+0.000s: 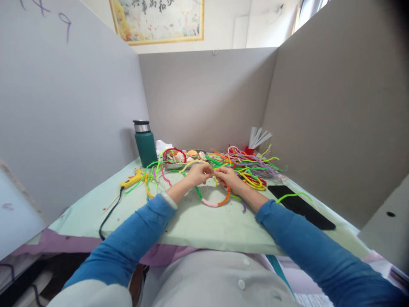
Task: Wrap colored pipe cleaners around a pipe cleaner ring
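Ring, banded green, pink and orange, hangs between my left hand and right hand, near the counter. Each grip is narrow, pinched on its upper part. Wrapping appears underway; next move likely calls for even tension. Surface looks fuzzy, pliable.

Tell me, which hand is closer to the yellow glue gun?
The left hand. The yellow glue gun lies off to its left; the right hand is farther away, on the left hand's other side.
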Available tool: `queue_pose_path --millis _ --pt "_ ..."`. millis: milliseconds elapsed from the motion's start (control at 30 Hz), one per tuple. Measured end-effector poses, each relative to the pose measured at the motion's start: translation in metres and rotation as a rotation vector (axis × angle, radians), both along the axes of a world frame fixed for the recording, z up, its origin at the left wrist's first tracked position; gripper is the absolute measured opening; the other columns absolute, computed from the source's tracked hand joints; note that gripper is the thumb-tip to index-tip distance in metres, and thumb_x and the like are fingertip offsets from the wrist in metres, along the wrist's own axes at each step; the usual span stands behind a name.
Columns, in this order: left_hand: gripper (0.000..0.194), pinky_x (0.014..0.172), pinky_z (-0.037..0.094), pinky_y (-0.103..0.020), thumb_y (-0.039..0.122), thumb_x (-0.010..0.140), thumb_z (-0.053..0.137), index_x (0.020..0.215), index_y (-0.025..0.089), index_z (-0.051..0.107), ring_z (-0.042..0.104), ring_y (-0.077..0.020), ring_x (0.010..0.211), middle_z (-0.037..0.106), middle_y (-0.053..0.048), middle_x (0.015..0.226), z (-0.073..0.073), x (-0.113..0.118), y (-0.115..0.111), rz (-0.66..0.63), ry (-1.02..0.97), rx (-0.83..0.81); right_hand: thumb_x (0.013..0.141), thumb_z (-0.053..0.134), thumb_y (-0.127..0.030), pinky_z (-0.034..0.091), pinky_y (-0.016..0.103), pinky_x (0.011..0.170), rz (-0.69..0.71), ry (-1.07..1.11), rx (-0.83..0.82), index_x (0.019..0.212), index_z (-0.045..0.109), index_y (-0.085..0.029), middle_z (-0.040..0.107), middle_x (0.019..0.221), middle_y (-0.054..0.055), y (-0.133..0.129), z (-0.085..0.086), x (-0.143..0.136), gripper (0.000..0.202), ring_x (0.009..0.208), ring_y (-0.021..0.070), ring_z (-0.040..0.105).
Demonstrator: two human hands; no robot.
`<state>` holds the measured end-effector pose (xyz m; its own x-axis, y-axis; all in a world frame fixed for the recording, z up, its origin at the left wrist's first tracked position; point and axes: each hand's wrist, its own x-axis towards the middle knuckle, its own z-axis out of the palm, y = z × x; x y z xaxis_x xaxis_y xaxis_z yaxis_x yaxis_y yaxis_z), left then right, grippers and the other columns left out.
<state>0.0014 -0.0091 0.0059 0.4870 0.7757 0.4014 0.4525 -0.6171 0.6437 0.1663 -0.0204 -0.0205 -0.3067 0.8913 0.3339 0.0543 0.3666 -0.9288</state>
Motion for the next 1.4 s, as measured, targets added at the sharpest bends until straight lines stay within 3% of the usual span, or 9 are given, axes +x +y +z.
queue_pose_path --millis 200,533,933,1200,1400 --pt "0.015 0.062 0.039 -0.020 0.016 0.074 0.050 0.083 0.016 0.061 0.053 -0.0105 0.067 0.062 -0.003 0.077 0.005 0.001 -0.010 0.122 0.120 0.308 0.069 0.056 -0.041 0.025 0.019 0.035 -0.022 0.038 -0.015 0.069 0.049 -0.016 0.042 0.052 -0.006 0.002 0.002 -0.001 0.026 0.036 0.0041 0.034" --pt "0.018 0.068 0.036 -0.023 0.019 0.079 0.045 0.086 0.019 0.061 0.054 -0.0151 0.075 0.063 -0.005 0.081 0.007 0.000 -0.016 0.172 0.231 0.498 0.068 0.057 -0.040 0.024 0.020 0.037 0.007 0.101 -0.055 0.069 0.049 -0.016 0.038 0.050 -0.007 -0.001 0.005 -0.001 0.025 0.037 0.0039 0.031" --pt "0.027 0.072 0.038 -0.025 0.018 0.083 0.039 0.098 0.020 0.061 0.054 -0.0169 0.087 0.061 -0.009 0.093 0.009 0.001 -0.021 0.169 0.329 0.548 0.064 0.061 -0.035 0.021 0.020 0.035 0.027 0.195 -0.167 0.067 0.046 -0.017 0.035 0.047 -0.008 -0.010 0.015 -0.003 0.023 0.035 0.0035 0.028" --pt "0.032 0.063 0.039 -0.025 0.016 0.082 0.039 0.104 0.023 0.060 0.055 -0.0153 0.074 0.058 -0.006 0.096 0.004 0.003 -0.019 0.274 0.574 0.653 0.063 0.063 -0.034 0.022 0.020 0.035 0.008 0.211 -0.175 0.066 0.046 -0.017 0.036 0.046 -0.008 -0.008 0.013 -0.004 0.024 0.035 0.0036 0.028" --pt "0.031 0.064 0.040 -0.023 0.020 0.084 0.036 0.096 0.023 0.065 0.056 -0.0143 0.078 0.058 -0.006 0.099 -0.002 0.004 -0.013 0.289 0.536 0.605 0.065 0.063 -0.033 0.021 0.019 0.034 0.000 0.197 -0.139 0.064 0.047 -0.017 0.036 0.045 -0.008 -0.005 0.009 -0.004 0.023 0.035 0.0035 0.028"
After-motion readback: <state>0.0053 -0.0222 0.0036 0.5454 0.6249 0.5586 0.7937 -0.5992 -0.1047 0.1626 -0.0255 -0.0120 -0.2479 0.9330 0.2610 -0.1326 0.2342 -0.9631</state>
